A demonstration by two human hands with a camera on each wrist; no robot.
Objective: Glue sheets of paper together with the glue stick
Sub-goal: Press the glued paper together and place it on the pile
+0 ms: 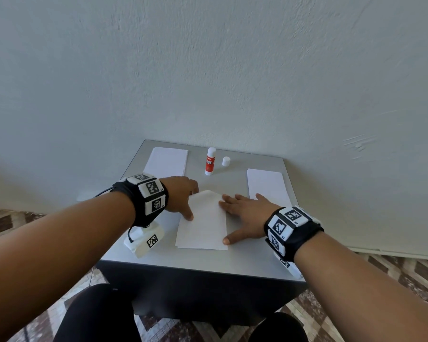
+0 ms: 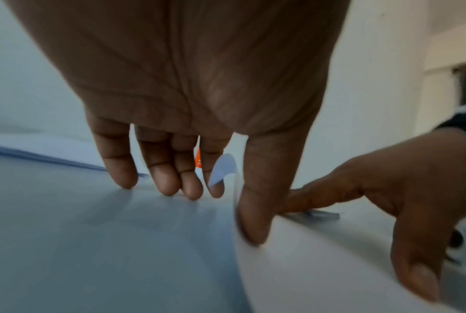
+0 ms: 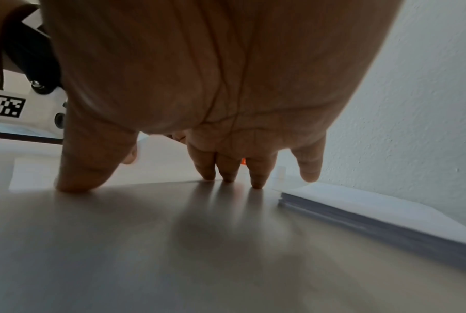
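Your left hand has its fingers straight and spread, the thumb pressing the left edge of the middle sheet. Your right hand lies flat, fingers apart, on its right edge. The sheet's far corner curls up. Beyond it stands the uncapped glue stick, its cap just beside; paper stacks flank them on the surface.
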